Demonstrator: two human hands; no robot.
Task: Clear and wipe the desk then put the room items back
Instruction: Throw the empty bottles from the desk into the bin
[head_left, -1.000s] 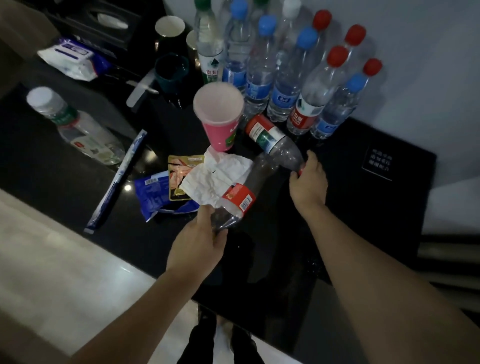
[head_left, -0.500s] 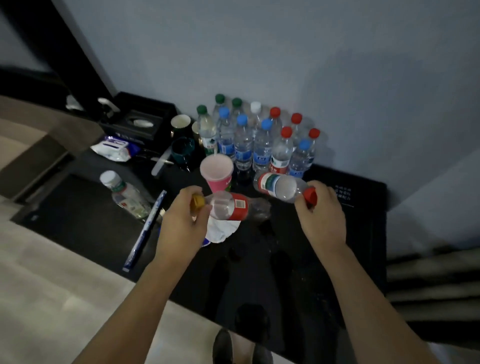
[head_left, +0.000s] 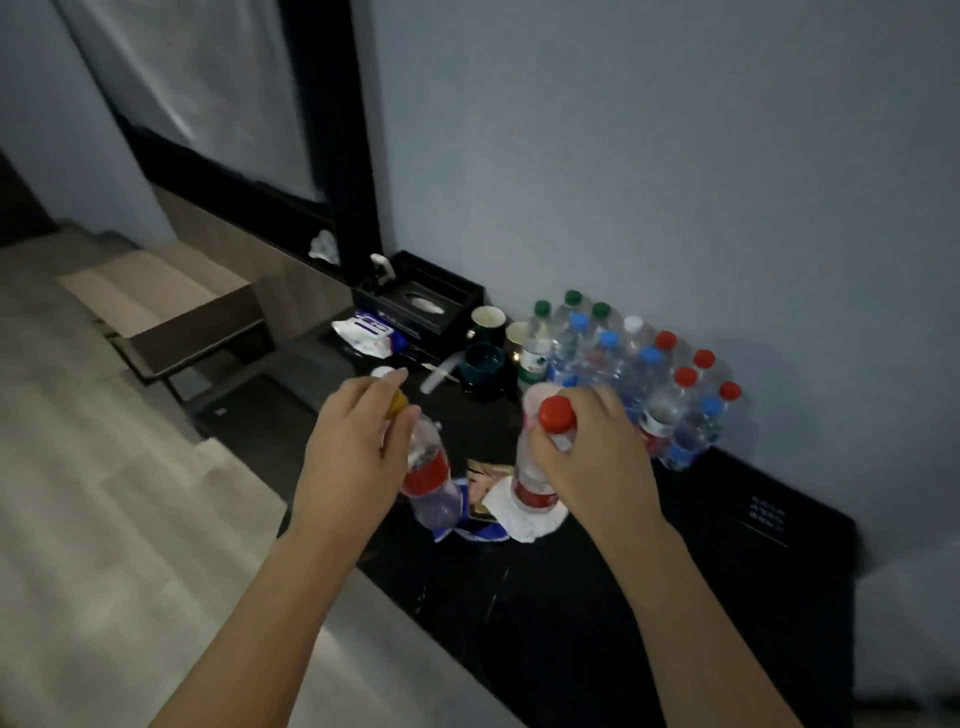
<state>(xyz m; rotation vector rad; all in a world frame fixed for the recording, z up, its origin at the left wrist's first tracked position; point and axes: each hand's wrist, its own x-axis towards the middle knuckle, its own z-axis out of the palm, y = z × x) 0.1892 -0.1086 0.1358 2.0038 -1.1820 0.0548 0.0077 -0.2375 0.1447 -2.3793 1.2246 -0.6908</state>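
Both bottles are now up off the desk and roughly upright; half a second back they lay near horizontal in my grip. View has also tilted up, so more wall and the dark window frame fill the top of frame.

Left hand grips the yellow-capped bottle near its neck, fingers curled round it, bottle tilted with its base toward frame center. Red label visible mid-body.

Right hand is wrapped round the neck of the red-capped bottle, cap up, base hanging over the crumpled white paper.

Black desk runs lower right. Snack wrappers lie between the two held bottles, on the desk. Pink cup is mostly hidden behind my right hand. Cluster of full water bottles stands against the wall at center right. Two dark mugs just left of the cluster, tissue box and wipes pack further left. Small sign card sits flat on the desk at right.
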